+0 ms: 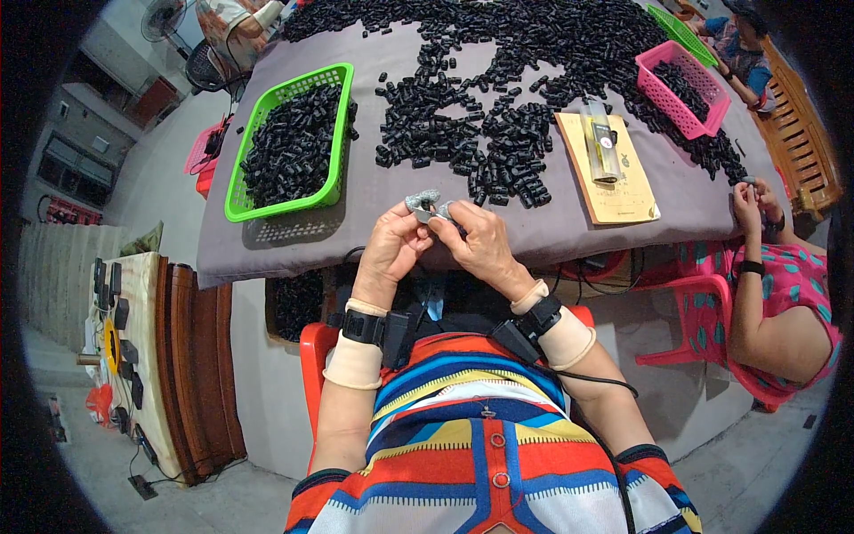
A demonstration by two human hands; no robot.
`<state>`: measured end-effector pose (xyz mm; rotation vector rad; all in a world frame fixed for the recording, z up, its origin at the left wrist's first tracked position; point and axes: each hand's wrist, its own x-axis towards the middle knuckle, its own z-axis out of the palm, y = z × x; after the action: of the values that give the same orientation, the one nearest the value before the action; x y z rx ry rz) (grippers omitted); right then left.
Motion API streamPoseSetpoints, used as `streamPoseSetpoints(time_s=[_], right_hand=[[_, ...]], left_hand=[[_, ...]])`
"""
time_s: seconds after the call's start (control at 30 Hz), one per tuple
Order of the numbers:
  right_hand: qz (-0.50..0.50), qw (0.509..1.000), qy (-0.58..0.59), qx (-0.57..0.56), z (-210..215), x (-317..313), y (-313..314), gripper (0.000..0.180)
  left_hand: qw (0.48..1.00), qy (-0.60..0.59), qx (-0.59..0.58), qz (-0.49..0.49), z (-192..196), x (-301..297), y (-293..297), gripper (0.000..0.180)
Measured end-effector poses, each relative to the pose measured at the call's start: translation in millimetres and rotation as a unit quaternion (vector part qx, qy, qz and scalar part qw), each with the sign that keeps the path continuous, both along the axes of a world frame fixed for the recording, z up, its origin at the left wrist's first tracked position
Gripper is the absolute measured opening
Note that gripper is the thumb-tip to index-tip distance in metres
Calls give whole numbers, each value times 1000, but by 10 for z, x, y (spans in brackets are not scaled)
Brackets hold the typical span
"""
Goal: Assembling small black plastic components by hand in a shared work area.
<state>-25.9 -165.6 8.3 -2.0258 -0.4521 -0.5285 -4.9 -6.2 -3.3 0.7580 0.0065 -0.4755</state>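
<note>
My left hand (391, 245) and my right hand (476, 242) meet at the near edge of the grey-covered table (551, 236). Grey finger covers sit on my left fingertips. Together both hands pinch a small metal and black part (433, 212) between them. A large spread of small black parts (498, 133) lies on the cloth just beyond my hands. A green basket (289, 200) filled with the same black parts stands to the left.
A tan booklet (614, 191) with a clear tube on it lies right of the pile. A pink basket (680, 89) stands at the far right. Another person (769, 294) in a pink top sits on the right, hands at the table edge. A wooden cabinet (191, 374) stands lower left.
</note>
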Motion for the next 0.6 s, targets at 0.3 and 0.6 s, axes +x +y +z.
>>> streamPoseSetpoints(time_s=[0.3,0.6], right_hand=[[-5,1000,2,-13,-15,2,26,21],[-22,999,-20,-23,-37,15,57,25]], left_hand=[[1000,11,10,19,-2,5,-17,19],[1000,6,21,20,16,9,-19,18]])
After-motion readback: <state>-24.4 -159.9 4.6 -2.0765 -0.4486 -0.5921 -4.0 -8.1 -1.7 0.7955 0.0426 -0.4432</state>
